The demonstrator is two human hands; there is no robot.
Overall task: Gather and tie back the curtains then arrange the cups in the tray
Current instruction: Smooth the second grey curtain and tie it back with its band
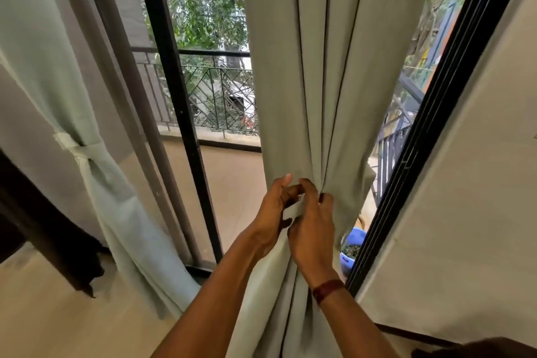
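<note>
A pale green curtain (325, 73) hangs in front of me, bunched into folds at waist height. My left hand (271, 218) and my right hand (312, 229) meet at that bunch, fingers curled around a pale tie-back band (292, 211) that runs across the folds between them. A second pale green curtain (96, 171) hangs at the left, held in by its own tie-back (72, 145). No cups or tray are in view.
A black door frame (180, 113) stands between the curtains, with a balcony railing (220, 90) and trees beyond. A blue pot (353, 244) sits outside at the lower right. A cream wall (470, 183) fills the right; dark furniture (43, 229) stands at the left.
</note>
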